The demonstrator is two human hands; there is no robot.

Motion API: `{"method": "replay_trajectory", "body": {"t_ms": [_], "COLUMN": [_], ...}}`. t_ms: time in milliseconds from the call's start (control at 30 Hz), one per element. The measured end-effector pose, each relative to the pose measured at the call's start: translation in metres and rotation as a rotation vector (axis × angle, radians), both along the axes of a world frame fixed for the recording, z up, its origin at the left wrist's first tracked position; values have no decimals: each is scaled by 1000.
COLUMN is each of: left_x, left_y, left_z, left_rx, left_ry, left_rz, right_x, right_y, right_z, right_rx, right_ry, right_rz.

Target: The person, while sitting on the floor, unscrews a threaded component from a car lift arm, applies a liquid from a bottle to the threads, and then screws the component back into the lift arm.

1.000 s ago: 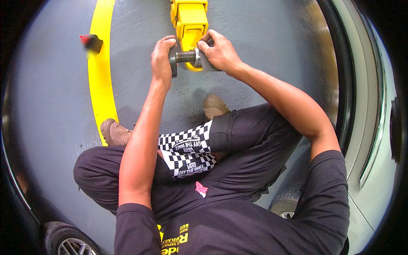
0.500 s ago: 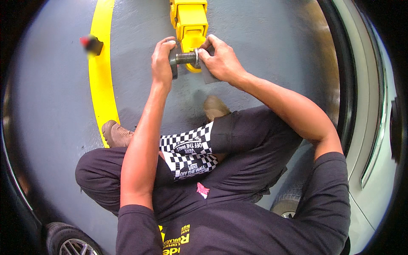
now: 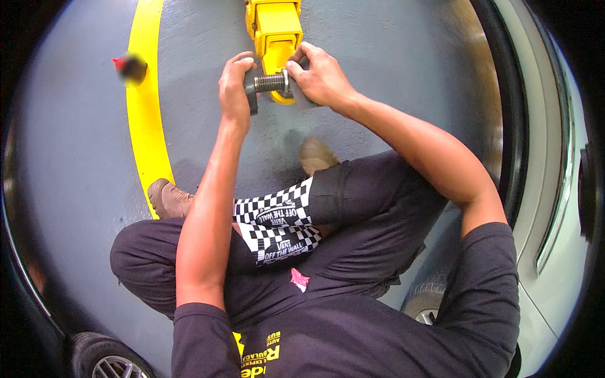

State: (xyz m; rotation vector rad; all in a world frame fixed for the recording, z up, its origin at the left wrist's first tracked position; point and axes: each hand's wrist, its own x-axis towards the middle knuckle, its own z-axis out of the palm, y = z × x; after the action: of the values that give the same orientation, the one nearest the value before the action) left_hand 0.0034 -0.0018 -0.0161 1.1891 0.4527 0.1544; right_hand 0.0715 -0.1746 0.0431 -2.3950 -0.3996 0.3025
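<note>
Grey metal screw, closely threaded, bears a silvery ring at right.

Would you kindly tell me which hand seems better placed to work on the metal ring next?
Probably the right hand, holding a grey piece beside the metal ring; the left hand grips the dark pad at the threaded shaft's other end.

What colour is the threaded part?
The threaded part looks metallic grey, best seen in the head view.

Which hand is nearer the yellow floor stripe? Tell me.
Left. The left hand is to the right of the yellow stripe, at one end of the threaded part; the right hand is farther right, at the other end.
</note>
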Motion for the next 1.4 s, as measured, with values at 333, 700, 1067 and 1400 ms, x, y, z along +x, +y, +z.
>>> {"method": "replay_trajectory", "body": {"t_ms": [333,700,1067,1400], "left_x": [-2,-4,-5,-5], "left_y": [2,3,9,2], "left_z": [-1,-1,-4,1], "left_rx": [27,41,45,20], "left_ry": [10,6,-22,-17], "left_rz": [18,1,9,29], "right_x": [-11,-15,-15,-11], "right_y": [-4,-6,2,-4], "right_z": [5,6,5,0], "right_rx": [22,47,20,48], "right_ry": [-6,85,78,91], "right_rz": [34,16,-3,-8]}}
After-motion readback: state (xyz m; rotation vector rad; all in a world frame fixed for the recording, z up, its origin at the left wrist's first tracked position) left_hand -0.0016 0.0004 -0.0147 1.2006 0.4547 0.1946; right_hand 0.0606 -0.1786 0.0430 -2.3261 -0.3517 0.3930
